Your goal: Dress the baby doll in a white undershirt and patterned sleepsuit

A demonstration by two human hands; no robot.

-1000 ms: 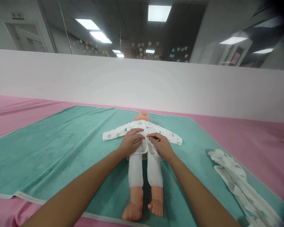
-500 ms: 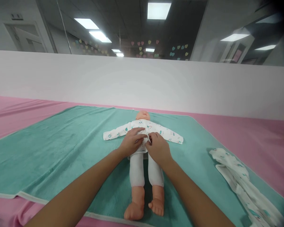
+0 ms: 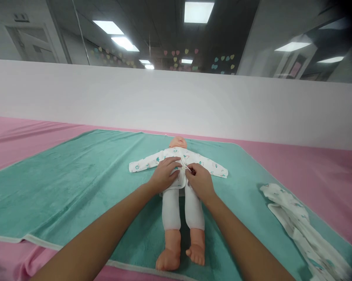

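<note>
A baby doll [image 3: 181,210] lies on its back on a teal towel [image 3: 76,187], head away from me. It wears a white printed top [image 3: 206,165] with the sleeves spread out, and white leggings. My left hand [image 3: 165,175] rests on the doll's belly and pinches the top's front flap. My right hand [image 3: 199,180] is beside it, fingers pinched on a thin white tie string of the top. The two hands nearly touch over the doll's middle.
The towel lies on a pink sheet [image 3: 310,168]. A crumpled white printed garment [image 3: 299,222] lies on the towel's right part. A low white wall [image 3: 176,105] runs behind the bed, with glass above it.
My right hand has shifted a little on the doll's belly and now pinches the tie string; the left hand has stayed in place. The view has moved slightly.
</note>
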